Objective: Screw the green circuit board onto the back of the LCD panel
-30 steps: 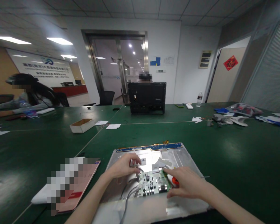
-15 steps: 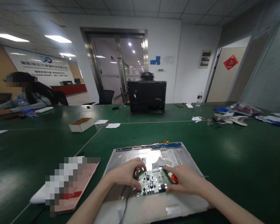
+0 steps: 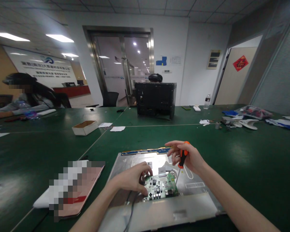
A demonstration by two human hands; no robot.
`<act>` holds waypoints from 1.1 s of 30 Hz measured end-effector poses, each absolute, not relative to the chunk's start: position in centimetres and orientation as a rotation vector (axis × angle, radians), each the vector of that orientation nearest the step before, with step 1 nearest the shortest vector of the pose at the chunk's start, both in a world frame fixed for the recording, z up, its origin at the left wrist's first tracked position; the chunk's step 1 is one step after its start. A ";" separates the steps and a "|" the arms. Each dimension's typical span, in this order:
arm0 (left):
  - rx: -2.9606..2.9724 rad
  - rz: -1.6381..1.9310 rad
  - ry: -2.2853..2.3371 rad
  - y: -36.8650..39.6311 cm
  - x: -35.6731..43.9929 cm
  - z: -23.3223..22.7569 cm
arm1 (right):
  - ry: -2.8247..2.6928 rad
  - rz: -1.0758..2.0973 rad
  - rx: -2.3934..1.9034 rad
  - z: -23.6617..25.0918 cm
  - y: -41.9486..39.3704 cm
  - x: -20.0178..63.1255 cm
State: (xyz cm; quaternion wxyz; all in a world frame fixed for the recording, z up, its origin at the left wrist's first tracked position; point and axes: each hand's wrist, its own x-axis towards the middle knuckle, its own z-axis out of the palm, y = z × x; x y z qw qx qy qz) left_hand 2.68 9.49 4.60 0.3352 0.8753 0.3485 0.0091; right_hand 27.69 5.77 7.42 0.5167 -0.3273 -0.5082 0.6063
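A green circuit board lies on the back of a silver display panel, in front of me. My left hand is closed on the board's left edge, thumb at the near corner and fingers at the far one. Between them is a dark roundish thing that I cannot make out. My right hand is raised over the panel, holding an orange-and-black screwdriver nearly upright. Its shaft points down at the board's right edge; whether the tip touches is unclear. A blue circuit strip runs along the panel's far edge.
Left of the panel lies a pinkish flat device, partly blurred out. A small open box and paper slips lie beyond it. Across the green table stands a black monitor housing, a person behind it. Another person sits far left.
My right hand has left the board's right edge and risen, turning the screwdriver from lying within the hand to nearly upright. My left hand stays on the board. The black housing has shifted slightly.
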 end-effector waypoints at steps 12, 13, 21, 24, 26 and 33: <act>2.229 0.527 1.256 11.8 1.5 2.5 | -0.923 1.755 -0.708 -0.4 9.0 27.7; 2.246 0.530 1.252 11.9 1.5 2.1 | -0.925 1.750 -0.707 -0.6 9.0 27.7; 2.300 0.550 1.272 12.7 2.3 0.6 | -0.921 1.715 -0.707 -0.8 9.6 27.9; 2.307 0.561 1.287 13.0 3.0 0.7 | -0.919 1.703 -0.717 -0.6 9.8 28.4; 2.307 0.566 1.295 13.3 3.6 0.6 | -0.918 1.702 -0.725 -0.5 10.0 28.8; 2.273 0.552 1.306 13.6 4.6 0.6 | -0.879 1.727 -0.770 -0.2 10.5 29.1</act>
